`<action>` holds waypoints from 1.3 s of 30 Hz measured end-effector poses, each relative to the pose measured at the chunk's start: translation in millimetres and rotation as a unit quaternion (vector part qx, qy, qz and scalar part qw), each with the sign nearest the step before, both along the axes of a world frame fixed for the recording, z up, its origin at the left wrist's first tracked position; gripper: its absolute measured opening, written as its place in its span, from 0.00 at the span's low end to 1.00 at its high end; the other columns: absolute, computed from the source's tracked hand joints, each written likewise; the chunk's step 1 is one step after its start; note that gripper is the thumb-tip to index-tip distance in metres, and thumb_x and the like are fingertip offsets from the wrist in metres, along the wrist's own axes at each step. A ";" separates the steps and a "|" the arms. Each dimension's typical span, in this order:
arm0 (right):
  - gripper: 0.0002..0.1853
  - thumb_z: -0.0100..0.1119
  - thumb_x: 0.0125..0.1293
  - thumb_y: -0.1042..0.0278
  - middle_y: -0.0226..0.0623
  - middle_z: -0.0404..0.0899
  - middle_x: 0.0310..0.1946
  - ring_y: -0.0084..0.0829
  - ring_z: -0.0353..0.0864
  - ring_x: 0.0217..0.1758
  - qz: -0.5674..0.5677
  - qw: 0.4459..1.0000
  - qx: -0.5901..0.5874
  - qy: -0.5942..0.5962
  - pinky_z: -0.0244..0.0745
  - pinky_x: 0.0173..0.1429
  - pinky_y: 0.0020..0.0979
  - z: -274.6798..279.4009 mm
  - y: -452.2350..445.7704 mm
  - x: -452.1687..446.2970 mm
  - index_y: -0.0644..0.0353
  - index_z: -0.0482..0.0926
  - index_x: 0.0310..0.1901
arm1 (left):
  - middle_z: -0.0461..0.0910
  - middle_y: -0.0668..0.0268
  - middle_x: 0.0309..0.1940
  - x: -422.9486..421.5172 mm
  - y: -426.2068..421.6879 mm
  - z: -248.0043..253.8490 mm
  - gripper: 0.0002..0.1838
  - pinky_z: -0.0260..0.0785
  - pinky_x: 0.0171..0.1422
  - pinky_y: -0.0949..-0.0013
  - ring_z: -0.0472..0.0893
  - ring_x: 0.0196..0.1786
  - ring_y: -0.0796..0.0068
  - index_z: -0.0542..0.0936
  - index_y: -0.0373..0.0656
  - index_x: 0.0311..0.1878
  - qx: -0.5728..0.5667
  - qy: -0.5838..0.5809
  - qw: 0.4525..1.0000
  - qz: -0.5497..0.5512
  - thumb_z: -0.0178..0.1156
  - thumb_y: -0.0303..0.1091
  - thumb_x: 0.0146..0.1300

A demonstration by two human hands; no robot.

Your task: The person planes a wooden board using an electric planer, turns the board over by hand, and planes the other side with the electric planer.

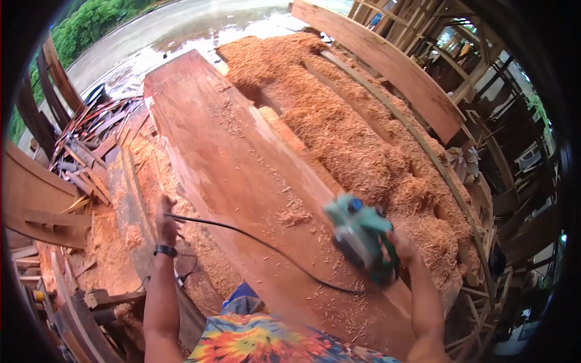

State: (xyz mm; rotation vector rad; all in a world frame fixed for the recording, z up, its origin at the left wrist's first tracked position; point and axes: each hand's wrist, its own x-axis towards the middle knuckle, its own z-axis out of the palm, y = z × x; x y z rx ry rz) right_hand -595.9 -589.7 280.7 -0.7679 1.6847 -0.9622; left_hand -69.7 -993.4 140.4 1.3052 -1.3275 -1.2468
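Observation:
A green electric planer (pixel 363 239), slightly blurred, rests on the right edge of a long, wide reddish wooden plank (pixel 212 133). My right hand (pixel 400 247) is closed around its handle. From the planer's rear end a black power cord (pixel 260 242) curves over the plank to my left hand (pixel 166 221). That hand is held out beyond the plank's left edge, its fingers closed on the cord. Curled shavings (pixel 293 215) lie scattered along the plank's surface.
A deep heap of shavings (pixel 363 145) covers the boards right of the plank. Behind it leans another wide board (pixel 387 60). Scrap wood (pixel 91 163) is piled at left, near a brown panel (pixel 42 199). Stacked timber (pixel 502 121) stands at far right.

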 end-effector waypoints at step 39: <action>0.33 0.58 0.67 0.31 0.29 0.72 0.14 0.23 0.71 0.14 0.007 0.997 -0.005 0.072 0.65 0.19 0.27 6.2 -351.6 37.4 0.58 0.75 0.23 | 0.50 0.21 0.71 -86.0 97.2 12.6 0.71 0.79 0.55 0.51 0.77 0.60 0.30 0.49 0.25 0.76 -0.058 -0.421 0.888 -0.174 0.71 0.71 0.46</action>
